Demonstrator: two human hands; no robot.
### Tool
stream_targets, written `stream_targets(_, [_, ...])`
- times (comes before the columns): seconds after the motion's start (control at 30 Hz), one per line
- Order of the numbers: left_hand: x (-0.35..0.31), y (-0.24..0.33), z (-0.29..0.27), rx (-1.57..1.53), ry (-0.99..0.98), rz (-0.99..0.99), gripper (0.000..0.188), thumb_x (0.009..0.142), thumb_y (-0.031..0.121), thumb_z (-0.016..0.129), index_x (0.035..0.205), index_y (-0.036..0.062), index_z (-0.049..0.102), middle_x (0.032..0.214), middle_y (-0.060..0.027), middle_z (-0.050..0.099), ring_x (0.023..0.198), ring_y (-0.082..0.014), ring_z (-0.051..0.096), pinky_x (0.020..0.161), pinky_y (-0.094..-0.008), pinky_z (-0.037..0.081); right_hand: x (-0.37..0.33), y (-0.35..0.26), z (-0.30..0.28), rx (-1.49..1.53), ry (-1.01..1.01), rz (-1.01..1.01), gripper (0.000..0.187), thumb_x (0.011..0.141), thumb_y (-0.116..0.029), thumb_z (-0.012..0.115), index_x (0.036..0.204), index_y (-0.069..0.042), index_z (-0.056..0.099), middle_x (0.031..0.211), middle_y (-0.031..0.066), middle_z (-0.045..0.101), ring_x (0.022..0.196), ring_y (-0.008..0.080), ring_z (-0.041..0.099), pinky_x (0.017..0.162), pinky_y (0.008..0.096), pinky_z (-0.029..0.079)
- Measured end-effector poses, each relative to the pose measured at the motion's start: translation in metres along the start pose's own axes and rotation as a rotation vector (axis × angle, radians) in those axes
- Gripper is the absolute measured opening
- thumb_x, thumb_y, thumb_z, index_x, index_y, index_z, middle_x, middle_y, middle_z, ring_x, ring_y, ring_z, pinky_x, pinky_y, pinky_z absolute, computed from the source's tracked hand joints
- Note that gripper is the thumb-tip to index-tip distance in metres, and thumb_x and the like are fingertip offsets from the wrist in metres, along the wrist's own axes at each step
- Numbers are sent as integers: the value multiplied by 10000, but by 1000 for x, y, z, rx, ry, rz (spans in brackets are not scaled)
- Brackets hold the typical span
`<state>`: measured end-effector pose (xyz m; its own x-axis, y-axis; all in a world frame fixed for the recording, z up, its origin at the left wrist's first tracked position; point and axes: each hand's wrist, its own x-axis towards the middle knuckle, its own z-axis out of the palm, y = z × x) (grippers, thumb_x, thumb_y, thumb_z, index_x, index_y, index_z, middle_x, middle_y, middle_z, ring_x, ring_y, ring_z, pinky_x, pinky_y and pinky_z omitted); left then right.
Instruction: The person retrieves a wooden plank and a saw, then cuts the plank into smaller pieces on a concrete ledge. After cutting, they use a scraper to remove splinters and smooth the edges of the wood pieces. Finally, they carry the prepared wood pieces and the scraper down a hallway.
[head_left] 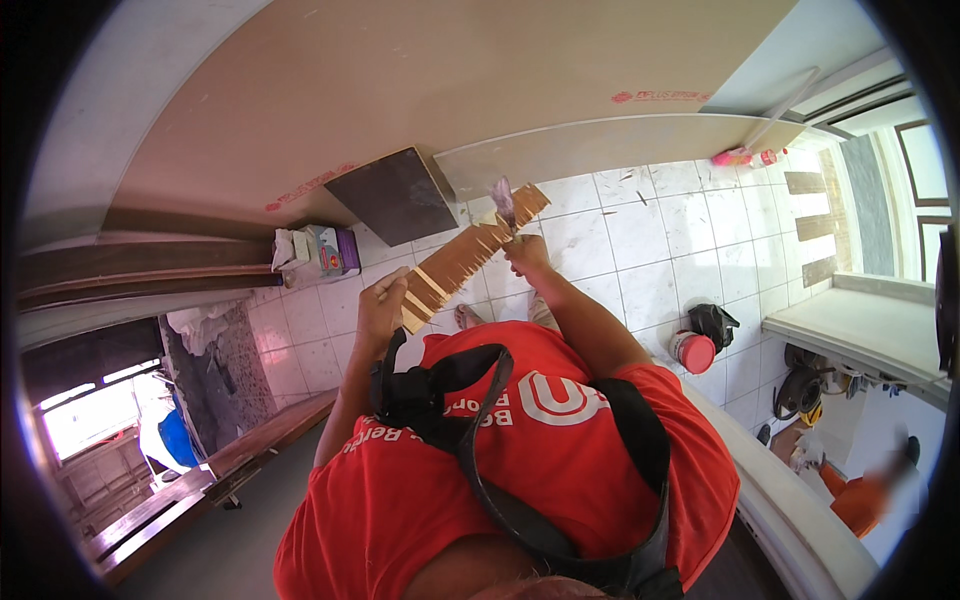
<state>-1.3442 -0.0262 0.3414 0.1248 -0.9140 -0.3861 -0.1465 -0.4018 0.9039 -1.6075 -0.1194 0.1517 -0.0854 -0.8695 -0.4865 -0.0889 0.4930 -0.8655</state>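
Observation:
A long brown wooden strip [455,262] with splintered, jagged edges and pale bands slants across in front of my chest. My left hand [381,302] is closed on its near left end, thumb on top. At the strip's far right part my right hand [527,255] is closed round a short-handled tool [503,198] with a pale purplish, flared head, like a brush or scraper; its exact kind is hard to tell. The head lies over the strip, pointing away from me. Whether the right fingers also touch the strip is hidden.
A large brown board [430,80] leans along the wall ahead, with a dark square panel [392,195] before it. Boxes [325,252] stand left on the tiled floor [640,230]. Right are a red-lidded tub [692,352], a black bag [713,325] and another person in orange [858,500].

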Motion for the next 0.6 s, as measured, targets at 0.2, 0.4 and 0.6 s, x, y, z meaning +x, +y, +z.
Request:
stream_targets(0.2, [-7,0,-4,-2,-9,61,382,993,181,559,1288,-59,589,1119,-136,680,947,-134,636,831,-253,502,1,8,-11,143,99,106,367,849,-332,703,731,9,635,613,90,637,445,175,588,382,324,467])
stream_targets(0.4, [-19,22,8,21,-36,32,374,994,173,556,1278,-67,592,1122,-139,680,956,-137,637,850,-257,504,11,10,-18,212,57,164,374,817,-327,743,766,27,633,670,101,653,438,166,571,373,307,454])
stream_targets(0.6, [-11,2,1,-24,-3,14,352,990,148,560,1258,-77,603,1122,-140,679,968,-136,634,862,-259,503,21,4,-2,98,51,115,225,793,-190,717,747,14,633,624,79,627,454,142,574,365,300,439])
